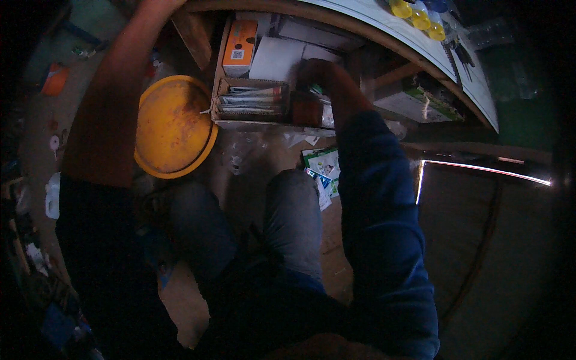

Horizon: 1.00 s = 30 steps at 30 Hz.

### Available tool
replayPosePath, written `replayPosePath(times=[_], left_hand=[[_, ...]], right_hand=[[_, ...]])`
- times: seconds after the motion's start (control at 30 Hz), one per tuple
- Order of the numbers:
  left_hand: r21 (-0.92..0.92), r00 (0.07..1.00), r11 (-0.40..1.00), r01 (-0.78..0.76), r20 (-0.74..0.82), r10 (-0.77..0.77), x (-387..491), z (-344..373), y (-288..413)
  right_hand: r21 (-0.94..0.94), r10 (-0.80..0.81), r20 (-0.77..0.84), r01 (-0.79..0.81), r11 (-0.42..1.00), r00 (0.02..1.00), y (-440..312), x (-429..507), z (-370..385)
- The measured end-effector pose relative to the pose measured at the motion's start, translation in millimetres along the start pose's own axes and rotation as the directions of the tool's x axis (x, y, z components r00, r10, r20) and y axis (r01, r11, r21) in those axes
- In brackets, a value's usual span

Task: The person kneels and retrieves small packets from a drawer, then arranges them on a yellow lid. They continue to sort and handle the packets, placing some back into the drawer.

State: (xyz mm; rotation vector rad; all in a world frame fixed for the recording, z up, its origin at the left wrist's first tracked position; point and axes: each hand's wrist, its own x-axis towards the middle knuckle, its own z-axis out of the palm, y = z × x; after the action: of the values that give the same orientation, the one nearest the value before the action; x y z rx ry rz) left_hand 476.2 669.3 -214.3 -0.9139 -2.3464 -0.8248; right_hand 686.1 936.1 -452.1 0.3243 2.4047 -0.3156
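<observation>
My right hand [317, 74] reaches into an open cardboard box [274, 126] beneath a table. It is dark and blurred, and its fingers are hard to make out. A small green-and-white item [317, 88] shows just below it; whether the hand grips it I cannot tell. Beside the hand, a smaller carton [288, 101] holds several flat packets [252, 99] on edge. Behind are a white box [274, 58] and an orange box [240, 42] with a printed code. My left hand [168, 3] is mostly cut off by the top edge, near the table's wooden rim.
A yellow round lid [175, 126] sits left of the box. Green-and-white packets [326, 166] lie on the floor by my knee. Yellow-capped bottles [420, 20] and dark tools [463, 56] rest on the tabletop [355, 11]. Another box [416, 103] stands under the table at right.
</observation>
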Motion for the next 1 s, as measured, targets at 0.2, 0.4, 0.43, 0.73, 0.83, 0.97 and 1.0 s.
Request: replayPosePath(times=[0.2, 0.4, 0.43, 0.73, 0.83, 0.97, 1.0], left_hand=[[0.109, 0.998, 0.992, -0.06, -0.012, 0.061, 9, 16, 4], [0.322, 0.997, 0.947, -0.005, 0.079, -0.021, 10, 25, -9], [0.478, 0.995, 0.875, -0.072, 0.098, 0.028, 22, 43, -52], [0.485, 0.982, 0.874, 0.015, 0.158, -0.104, 23, 46, -42], [0.406, 0.983, 0.913, 0.029, 0.156, -0.101, 14, 28, -17], [0.378, 0.992, 0.926, -0.017, 0.125, -0.032, 15, 31, -30], [0.344, 0.992, 0.939, 0.003, 0.117, -0.046, 15, 32, -31]], right_hand=[[-0.523, -0.37, -0.054, 0.29, 0.802, 0.927, 45, 25, 24], [-0.412, -0.172, -0.33, 0.022, 0.911, 0.928, 13, -32, 13], [-0.373, -0.162, -0.356, 0.019, 0.928, 0.92, 0, -38, 6], [0.173, 0.25, -0.472, -0.189, 0.967, 0.846, -70, -142, -37], [0.078, 0.235, -0.53, -0.229, 0.97, 0.815, -63, -151, -44], [0.041, 0.273, -0.569, -0.305, 0.951, 0.775, -51, -164, -62], [0.039, 0.285, -0.557, -0.319, 0.947, 0.78, -47, -169, -66]])
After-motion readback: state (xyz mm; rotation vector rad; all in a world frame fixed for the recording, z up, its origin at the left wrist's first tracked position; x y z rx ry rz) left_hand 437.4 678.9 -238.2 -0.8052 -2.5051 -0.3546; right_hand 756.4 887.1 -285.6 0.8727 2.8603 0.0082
